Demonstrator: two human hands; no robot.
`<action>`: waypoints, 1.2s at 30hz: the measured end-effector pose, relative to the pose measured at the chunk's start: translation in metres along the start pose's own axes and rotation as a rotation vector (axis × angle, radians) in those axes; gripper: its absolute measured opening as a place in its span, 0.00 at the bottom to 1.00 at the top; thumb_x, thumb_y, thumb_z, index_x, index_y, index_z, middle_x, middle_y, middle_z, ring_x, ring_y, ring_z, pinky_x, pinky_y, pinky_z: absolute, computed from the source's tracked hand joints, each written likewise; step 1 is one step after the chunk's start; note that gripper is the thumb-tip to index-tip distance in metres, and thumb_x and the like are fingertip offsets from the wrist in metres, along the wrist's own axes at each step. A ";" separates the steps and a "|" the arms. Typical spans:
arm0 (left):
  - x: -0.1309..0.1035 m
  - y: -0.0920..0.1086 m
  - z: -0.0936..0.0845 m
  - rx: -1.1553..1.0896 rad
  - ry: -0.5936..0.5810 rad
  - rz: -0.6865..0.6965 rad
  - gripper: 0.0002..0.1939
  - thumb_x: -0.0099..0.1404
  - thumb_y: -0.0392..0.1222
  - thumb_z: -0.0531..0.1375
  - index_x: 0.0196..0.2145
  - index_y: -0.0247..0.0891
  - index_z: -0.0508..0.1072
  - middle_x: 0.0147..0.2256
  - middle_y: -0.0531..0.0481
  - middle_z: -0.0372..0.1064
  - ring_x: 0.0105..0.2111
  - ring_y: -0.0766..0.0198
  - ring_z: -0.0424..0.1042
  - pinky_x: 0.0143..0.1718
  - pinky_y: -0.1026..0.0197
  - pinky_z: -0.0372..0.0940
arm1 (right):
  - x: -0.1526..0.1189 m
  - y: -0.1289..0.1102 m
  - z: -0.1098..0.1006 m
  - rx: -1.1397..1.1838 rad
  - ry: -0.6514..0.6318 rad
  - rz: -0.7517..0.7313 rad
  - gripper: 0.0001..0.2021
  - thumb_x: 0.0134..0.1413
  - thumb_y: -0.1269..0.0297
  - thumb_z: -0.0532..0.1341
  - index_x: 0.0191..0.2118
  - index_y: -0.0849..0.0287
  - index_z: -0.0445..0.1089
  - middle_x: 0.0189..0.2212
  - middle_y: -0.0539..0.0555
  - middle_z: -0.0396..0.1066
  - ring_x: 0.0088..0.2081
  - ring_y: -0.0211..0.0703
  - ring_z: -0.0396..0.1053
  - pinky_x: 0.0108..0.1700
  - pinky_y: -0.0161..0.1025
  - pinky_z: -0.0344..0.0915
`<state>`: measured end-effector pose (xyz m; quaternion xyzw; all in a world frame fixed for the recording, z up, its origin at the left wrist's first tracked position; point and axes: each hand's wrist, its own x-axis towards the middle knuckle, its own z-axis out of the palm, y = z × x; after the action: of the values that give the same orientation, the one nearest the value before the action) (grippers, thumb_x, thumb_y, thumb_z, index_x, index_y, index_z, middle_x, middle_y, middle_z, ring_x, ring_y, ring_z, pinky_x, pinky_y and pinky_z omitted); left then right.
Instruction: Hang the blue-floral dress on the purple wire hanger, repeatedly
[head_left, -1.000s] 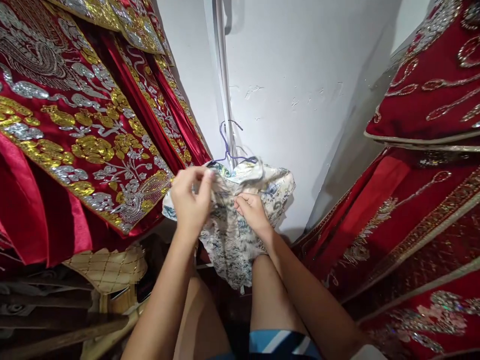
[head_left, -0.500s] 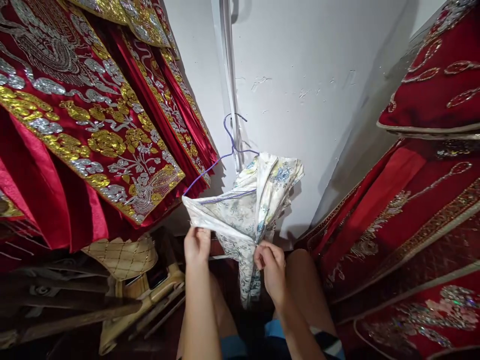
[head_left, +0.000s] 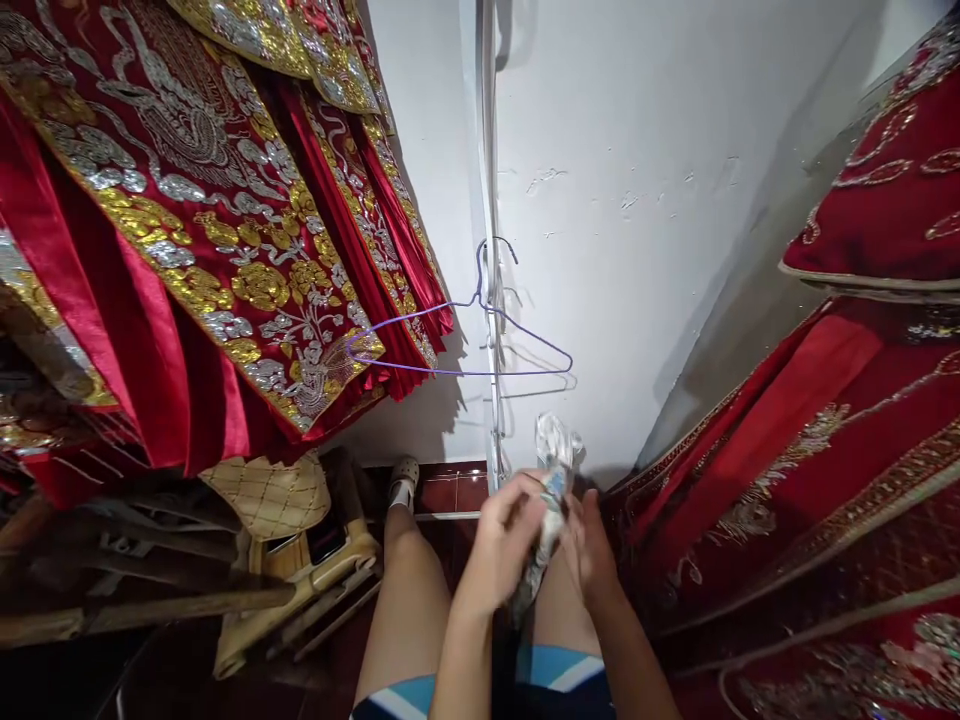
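A small white garment (head_left: 553, 470) with a blue floral print is bunched between my two hands, low in the middle of the view, above my knees. My left hand (head_left: 504, 540) grips it from the left and my right hand (head_left: 590, 545) holds it from the right. A thin purple wire hanger (head_left: 480, 345) hangs bare on the white pipe (head_left: 489, 200) against the white wall, a little above my hands.
Red garments (head_left: 187, 220) with gold and silver embroidery hang on the left, and more red embroidered cloth (head_left: 840, 420) fills the right. A beige quilted bag (head_left: 266, 495) and wooden pieces (head_left: 150, 600) lie on the floor at lower left. My legs stand on dark red tiles.
The floral garment has come off the purple hanger, which now hangs bare. Both hands have dropped lower and closer together, bunching the cloth between them.
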<state>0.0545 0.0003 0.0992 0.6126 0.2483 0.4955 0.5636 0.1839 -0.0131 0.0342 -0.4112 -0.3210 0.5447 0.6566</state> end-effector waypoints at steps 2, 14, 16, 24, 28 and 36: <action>-0.006 0.014 0.006 0.231 -0.155 0.036 0.10 0.70 0.47 0.59 0.34 0.40 0.73 0.47 0.42 0.73 0.53 0.51 0.69 0.57 0.53 0.62 | 0.002 -0.005 0.002 0.080 -0.058 0.115 0.37 0.45 0.22 0.54 0.34 0.53 0.76 0.30 0.57 0.75 0.37 0.56 0.74 0.37 0.47 0.70; 0.036 0.045 -0.061 0.373 -0.286 0.080 0.30 0.73 0.64 0.47 0.61 0.43 0.63 0.58 0.39 0.66 0.60 0.51 0.65 0.64 0.49 0.56 | 0.024 -0.090 0.023 0.004 -0.631 0.276 0.18 0.32 0.59 0.75 0.34 0.57 0.75 0.26 0.52 0.73 0.27 0.45 0.71 0.31 0.40 0.68; 0.035 0.033 -0.066 0.380 -0.438 -0.032 0.32 0.70 0.68 0.45 0.52 0.41 0.71 0.48 0.41 0.72 0.51 0.50 0.71 0.56 0.51 0.63 | 0.032 -0.110 0.021 -0.156 -0.825 0.274 0.17 0.34 0.61 0.74 0.35 0.59 0.76 0.27 0.52 0.74 0.28 0.46 0.71 0.32 0.40 0.68; 0.019 0.020 -0.126 1.067 -0.554 -0.084 0.21 0.63 0.59 0.62 0.22 0.42 0.69 0.24 0.50 0.69 0.30 0.56 0.71 0.59 0.44 0.58 | 0.076 -0.172 0.016 -1.087 -0.745 -0.120 0.10 0.47 0.72 0.60 0.32 0.60 0.81 0.29 0.53 0.78 0.29 0.43 0.71 0.30 0.35 0.64; 0.041 0.034 -0.172 1.403 -0.265 -0.158 0.12 0.56 0.53 0.66 0.28 0.42 0.77 0.36 0.40 0.78 0.46 0.42 0.73 0.62 0.36 0.51 | 0.125 -0.160 0.020 -1.080 -0.386 -0.508 0.24 0.48 0.69 0.62 0.53 0.57 0.79 0.48 0.57 0.79 0.42 0.51 0.75 0.44 0.43 0.70; 0.075 0.070 -0.204 1.437 -0.046 0.037 0.23 0.70 0.54 0.49 0.35 0.40 0.80 0.44 0.42 0.78 0.42 0.50 0.70 0.49 0.48 0.62 | 0.194 -0.128 0.015 -1.204 -0.238 -0.660 0.22 0.53 0.69 0.58 0.53 0.62 0.78 0.50 0.60 0.78 0.50 0.53 0.75 0.52 0.44 0.67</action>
<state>-0.1149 0.1389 0.1631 0.8464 0.4908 0.2062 0.0177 0.2675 0.1708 0.1502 -0.5222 -0.7451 0.0850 0.4061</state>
